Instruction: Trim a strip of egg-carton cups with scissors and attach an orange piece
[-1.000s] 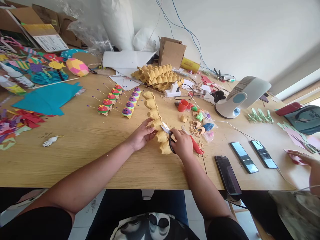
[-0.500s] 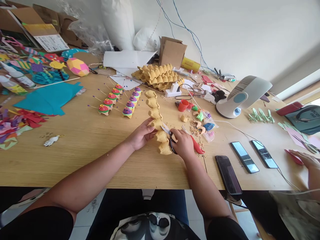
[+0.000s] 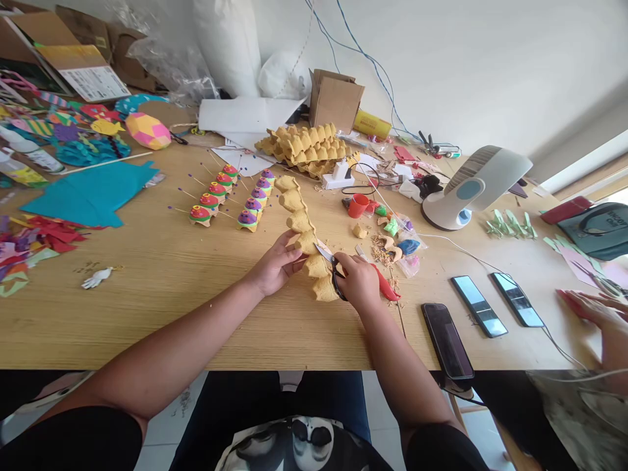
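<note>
My left hand point(image 3: 277, 265) is closed on the left edge of a yellow egg carton strip point(image 3: 297, 219), a single row of cups pointing away from me. In my right hand point(image 3: 359, 282) is a pair of scissors point(image 3: 324, 252) with dark handles. Its blades lie at the strip's right side, between the cups near my fingers; how far they reach into the carton I cannot make out. Left of the strip stand two painted carton rows, one red and green point(image 3: 214, 195), one purple and yellow point(image 3: 256, 200), with stick legs or feelers.
Behind the strip lie stacked egg cartons point(image 3: 307, 147). To the right are a red cup point(image 3: 358, 205), clay lumps, shavings, a white fan point(image 3: 471, 190) and several phones point(image 3: 447, 340). A co-worker's hands point(image 3: 603, 311) hold red paper at the far right.
The far end of the egg carton strip has swung left, and the strip is more bent at the scissors. The co-worker's second hand has come to the red paper.
</note>
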`<state>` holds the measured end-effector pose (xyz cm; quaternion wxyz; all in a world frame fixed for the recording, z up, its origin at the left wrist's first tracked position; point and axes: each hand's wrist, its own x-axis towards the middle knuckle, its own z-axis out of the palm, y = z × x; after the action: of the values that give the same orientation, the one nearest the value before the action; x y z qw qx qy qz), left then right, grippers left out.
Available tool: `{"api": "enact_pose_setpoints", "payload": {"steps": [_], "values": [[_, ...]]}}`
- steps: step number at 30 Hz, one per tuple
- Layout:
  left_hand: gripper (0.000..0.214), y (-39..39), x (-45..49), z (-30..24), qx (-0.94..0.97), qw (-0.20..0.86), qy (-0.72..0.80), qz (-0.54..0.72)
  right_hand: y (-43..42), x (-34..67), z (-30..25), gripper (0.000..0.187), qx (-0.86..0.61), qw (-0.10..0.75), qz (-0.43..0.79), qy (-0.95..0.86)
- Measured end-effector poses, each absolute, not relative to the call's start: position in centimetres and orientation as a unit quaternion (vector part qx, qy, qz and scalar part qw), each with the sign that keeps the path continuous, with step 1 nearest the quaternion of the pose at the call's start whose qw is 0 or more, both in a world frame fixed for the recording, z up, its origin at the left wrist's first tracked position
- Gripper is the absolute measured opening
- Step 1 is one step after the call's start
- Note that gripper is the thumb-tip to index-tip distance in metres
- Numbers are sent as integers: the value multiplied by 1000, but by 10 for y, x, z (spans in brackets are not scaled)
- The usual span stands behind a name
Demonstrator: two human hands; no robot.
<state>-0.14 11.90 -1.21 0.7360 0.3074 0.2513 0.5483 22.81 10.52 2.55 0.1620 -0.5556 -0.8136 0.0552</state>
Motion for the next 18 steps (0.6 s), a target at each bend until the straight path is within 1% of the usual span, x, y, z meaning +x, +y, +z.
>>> {"api": "enact_pose_setpoints", "payload": {"steps": [5,10,18], "values": [[67,118,-1,-11,300,751,240,537,107,229,20,30,-547,175,60,-817],[68,117,-1,-11,290,757,234,537,106,227,20,34,-560,165,65,-809],[63,119,0,-14,282,764,228,534,104,225,23,29,-568,152,61,-807]]}}
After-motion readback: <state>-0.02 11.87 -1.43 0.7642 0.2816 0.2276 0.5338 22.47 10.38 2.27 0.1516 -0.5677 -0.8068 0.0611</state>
